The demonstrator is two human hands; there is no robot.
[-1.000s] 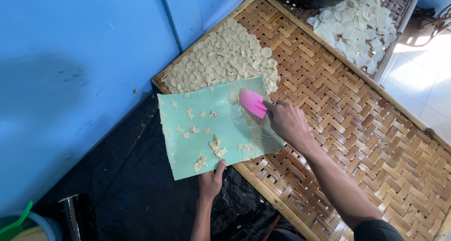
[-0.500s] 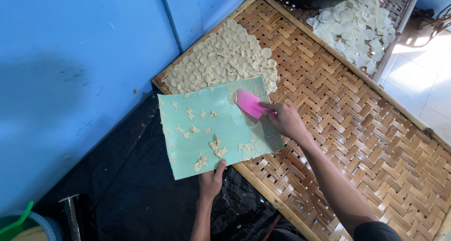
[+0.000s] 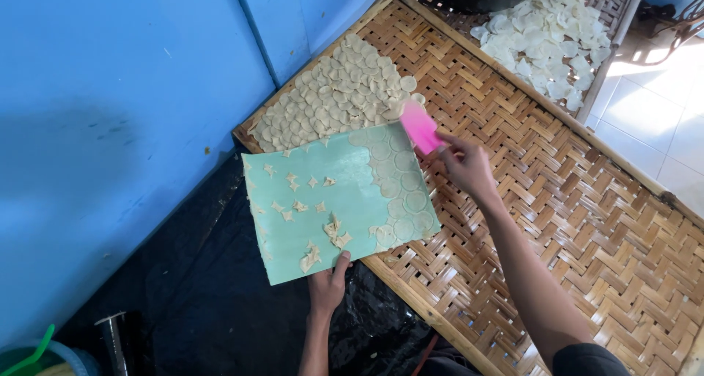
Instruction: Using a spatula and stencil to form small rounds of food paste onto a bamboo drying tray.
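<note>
Here, seen from above, a person works at a woven tray beside a blue wall.

Green sheet: a pale green flexible sheet [image 3: 323,214] lies in the middle of the frame, its right part over the near corner of the tray, its left part over dark ground.
On the sheet: thin round dough discs [image 3: 400,192] in rows along its right side; small torn dough scraps [image 3: 312,255] scattered over the left and centre.
Left hand: the left hand [image 3: 328,284], at lower centre, is clamped on the sheet's bottom edge, thumb on top.
Pink scraper: a flat pink scraper [image 3: 419,126] sits at the sheet's upper right corner, tilted, just beside the discs on the tray.
Right hand: the right hand [image 3: 467,167], right of centre, pinches the scraper's lower end with fingers closed on it.
Bamboo tray: a large woven bamboo tray [image 3: 587,244] runs from upper centre to lower right.
Spread discs: a patch of overlapping pale discs [image 3: 330,101] covers the tray's upper left corner, touching the sheet's top edge.
Second tray: another woven tray [image 3: 623,13] at upper right holds a pile of whiter discs [image 3: 546,35].
Surroundings: blue wall [image 3: 110,126] fills the left; black plastic sheeting [image 3: 198,303] lies at lower left.
</note>
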